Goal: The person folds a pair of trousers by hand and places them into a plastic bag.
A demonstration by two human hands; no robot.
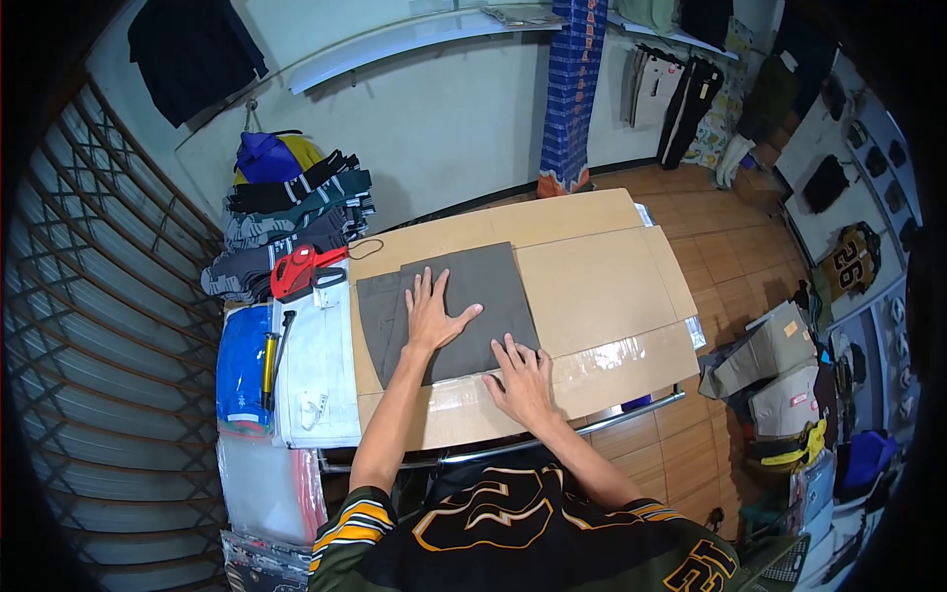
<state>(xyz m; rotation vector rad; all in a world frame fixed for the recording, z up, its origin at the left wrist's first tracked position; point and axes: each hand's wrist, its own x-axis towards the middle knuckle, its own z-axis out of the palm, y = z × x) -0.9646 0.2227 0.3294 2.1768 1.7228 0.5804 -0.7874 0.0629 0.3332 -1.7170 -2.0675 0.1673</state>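
A dark grey folded garment (473, 296), which looks like a pair of trousers, lies flat on a cardboard sheet (602, 286). My left hand (434, 318) rests on the middle of the cloth with its fingers spread and the thumb stretched to the right. Near the garment's lower right corner, my right hand (523, 383) lies with fingers apart, its fingertips at the cloth's edge and the palm over the cardboard. Neither hand grips anything.
Left of the cardboard are a red tool (301, 271), a yellow-black hand pump (268, 370), a white packet (330, 385) and a blue packet (245, 360). Folded clothes (296, 212) are stacked behind them. More clothes (779, 365) sit at the right. A blue pillar (567, 109) stands beyond.
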